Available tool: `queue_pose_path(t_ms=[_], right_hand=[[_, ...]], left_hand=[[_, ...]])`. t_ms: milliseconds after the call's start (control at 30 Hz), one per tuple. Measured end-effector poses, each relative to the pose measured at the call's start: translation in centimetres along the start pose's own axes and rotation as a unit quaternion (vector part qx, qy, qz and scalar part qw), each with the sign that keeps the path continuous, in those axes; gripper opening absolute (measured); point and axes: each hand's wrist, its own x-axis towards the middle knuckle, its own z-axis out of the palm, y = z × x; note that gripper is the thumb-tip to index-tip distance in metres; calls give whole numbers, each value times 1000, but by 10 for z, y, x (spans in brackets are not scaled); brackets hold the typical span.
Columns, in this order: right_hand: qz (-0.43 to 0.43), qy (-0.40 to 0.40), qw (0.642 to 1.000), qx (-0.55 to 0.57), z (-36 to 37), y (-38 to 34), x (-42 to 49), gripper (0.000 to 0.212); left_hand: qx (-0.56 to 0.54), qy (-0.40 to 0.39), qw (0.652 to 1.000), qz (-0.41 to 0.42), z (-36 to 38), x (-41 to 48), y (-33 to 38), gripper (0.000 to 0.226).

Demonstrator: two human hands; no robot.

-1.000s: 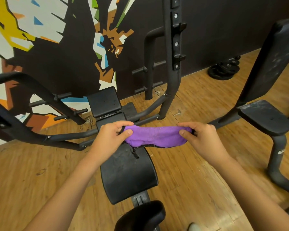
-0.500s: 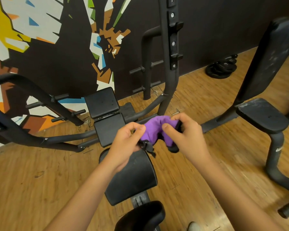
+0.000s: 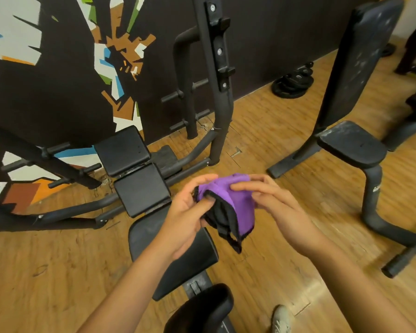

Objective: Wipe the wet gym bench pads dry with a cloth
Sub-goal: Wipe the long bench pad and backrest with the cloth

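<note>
A purple cloth [image 3: 235, 205] with black edging is bunched between both hands, above the black bench. My left hand [image 3: 187, 212] grips its left side with thumb and fingers curled round the fabric. My right hand [image 3: 271, 205] pinches the right side, fingers laid over the top. A folded corner hangs down below. Under the hands lies the bench's wide seat pad [image 3: 178, 258], partly hidden by my left forearm. Beyond it are two square back pads [image 3: 141, 188] [image 3: 123, 150], and a rounded pad [image 3: 202, 308] sits nearest me.
A second bench stands at the right, with a seat pad [image 3: 351, 144] and an upright back pad [image 3: 363, 56], both smudged. A black rack upright [image 3: 216, 75] rises behind the hands. Weight plates [image 3: 293, 82] lie on the wooden floor by the wall. My shoe [image 3: 281, 318] shows at the bottom.
The cloth was stretched wide between both hands; the hands came together and bunched it up. Now a black-edged fold hangs below them.
</note>
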Motion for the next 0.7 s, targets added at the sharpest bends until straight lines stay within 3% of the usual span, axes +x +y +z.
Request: queue_pose_path(t_ms=[67, 167, 300, 433, 567, 700], right_hand=[[17, 9, 1000, 1, -12, 7, -4, 30], [11, 63, 994, -92, -30, 21, -8, 39], [10, 71, 990, -120, -66, 24, -16, 62], [15, 1, 972, -234, -102, 15, -21, 76], [-8, 23, 955, -296, -140, 5, -18, 60], [-57, 23, 926, -373, -160, 4, -12, 31]], left_hand=[[25, -31, 999, -14, 8, 8, -5, 43], [96, -39, 995, -6, 25, 19, -10, 41], [5, -48, 999, 3, 60, 28, -13, 57], [206, -86, 973, 62, 93, 39, -27, 65], [264, 33, 962, 68, 112, 49, -34, 39], [280, 33, 956, 76, 122, 56, -36, 22]])
